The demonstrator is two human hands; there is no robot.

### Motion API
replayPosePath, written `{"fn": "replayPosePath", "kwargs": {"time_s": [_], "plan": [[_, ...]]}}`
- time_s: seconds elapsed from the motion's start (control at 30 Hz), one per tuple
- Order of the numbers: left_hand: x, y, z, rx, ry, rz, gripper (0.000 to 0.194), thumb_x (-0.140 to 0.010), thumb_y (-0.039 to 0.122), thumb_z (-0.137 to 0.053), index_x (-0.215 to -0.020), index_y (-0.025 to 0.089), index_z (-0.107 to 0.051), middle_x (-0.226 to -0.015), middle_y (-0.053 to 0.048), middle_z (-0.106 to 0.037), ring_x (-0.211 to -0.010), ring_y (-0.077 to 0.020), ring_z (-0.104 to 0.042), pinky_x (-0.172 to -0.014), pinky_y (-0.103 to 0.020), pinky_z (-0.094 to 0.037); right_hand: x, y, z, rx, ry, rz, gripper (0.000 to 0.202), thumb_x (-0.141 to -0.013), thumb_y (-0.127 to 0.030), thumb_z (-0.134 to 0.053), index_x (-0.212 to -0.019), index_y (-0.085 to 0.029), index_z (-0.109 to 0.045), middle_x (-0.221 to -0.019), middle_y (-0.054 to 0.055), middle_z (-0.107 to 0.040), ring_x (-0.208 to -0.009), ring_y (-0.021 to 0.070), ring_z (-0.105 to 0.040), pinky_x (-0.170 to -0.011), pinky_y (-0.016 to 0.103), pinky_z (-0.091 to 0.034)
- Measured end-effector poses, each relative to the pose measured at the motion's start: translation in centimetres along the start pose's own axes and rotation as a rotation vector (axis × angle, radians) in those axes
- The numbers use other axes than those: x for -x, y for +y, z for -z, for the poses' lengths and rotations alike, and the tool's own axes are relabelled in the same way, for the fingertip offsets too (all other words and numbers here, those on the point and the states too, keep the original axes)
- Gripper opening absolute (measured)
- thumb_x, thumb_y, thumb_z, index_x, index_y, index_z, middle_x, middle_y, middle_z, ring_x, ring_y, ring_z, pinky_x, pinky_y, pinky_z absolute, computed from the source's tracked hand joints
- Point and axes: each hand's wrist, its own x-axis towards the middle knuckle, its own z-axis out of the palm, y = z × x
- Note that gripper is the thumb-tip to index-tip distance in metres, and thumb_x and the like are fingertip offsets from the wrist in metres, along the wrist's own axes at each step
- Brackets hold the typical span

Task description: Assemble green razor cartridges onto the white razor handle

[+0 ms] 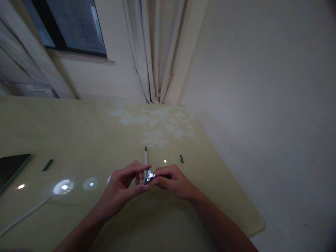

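Between my two hands, above the table, is a small shiny silver piece with a narrow dark bar along its left side; its exact kind is not clear. My left hand pinches the ends of the bar, forefinger above and thumb below. From the other side, the thumb and forefinger of my right hand grip the piece's narrow dark end. Just behind my left fingers lies a thin white stick with a grey tip, its near part hidden by the hand.
On the glossy yellowish table lie a small dark green strip at right and another dark strip at left. A dark flat panel and a white cable occupy the left side. Walls stand behind and to the right.
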Motion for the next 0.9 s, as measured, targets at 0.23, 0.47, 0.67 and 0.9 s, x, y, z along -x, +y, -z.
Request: {"fn": "replayPosePath", "kwargs": {"time_s": [0.23,0.47,0.67,0.9], "plan": [[-0.07,0.02,-0.08,0.032,0.003,0.034,0.039,-0.075,0.024,-0.093,-0.113,0.027,-0.085,-0.081,-0.001,-0.061,-0.076,-0.0152,-0.059,-0.070,-0.027,-0.049,0.07,0.04,-0.04,0.041,0.038,0.004,0.042,-0.091,-0.054,-0.078,-0.079,-0.014,-0.077,-0.069,-0.001,-0.058,-0.065,0.0122,-0.049,-0.060,0.024,-0.036],[-0.06,0.33,-0.16,0.035,-0.009,0.049,0.037,-0.076,0.025,-0.092,-0.113,0.027,-0.085,-0.083,-0.002,-0.062,-0.079,-0.0165,-0.060,-0.073,-0.028,-0.049,0.05,0.02,-0.19,0.037,0.049,0.015,0.043,-0.091,-0.057,-0.077,-0.083,-0.015,-0.080,-0.068,-0.001,-0.058,-0.064,0.0122,-0.049,-0.059,0.025,-0.036],[-0.18,0.35,0.03,0.034,-0.007,0.075,0.038,-0.075,0.026,-0.092,-0.112,0.027,-0.085,-0.087,-0.003,-0.063,-0.080,-0.0170,-0.060,-0.073,-0.028,-0.049,0.03,0.25,-0.17,0.031,0.059,0.015,0.040,-0.090,-0.054,-0.079,-0.086,-0.015,-0.081,-0.071,0.000,-0.062,-0.065,0.0126,-0.051,-0.061,0.025,-0.037],[-0.10,-0.18,0.19,0.060,-0.016,0.120,0.041,-0.075,0.029,-0.093,-0.115,0.028,-0.085,-0.088,-0.003,-0.064,-0.082,-0.0171,-0.061,-0.076,-0.028,-0.050,-0.09,0.04,-0.35,0.026,0.052,0.042,0.039,-0.091,-0.054,-0.078,-0.090,-0.016,-0.084,-0.074,0.001,-0.065,-0.065,0.0123,-0.049,-0.062,0.025,-0.037]]}}
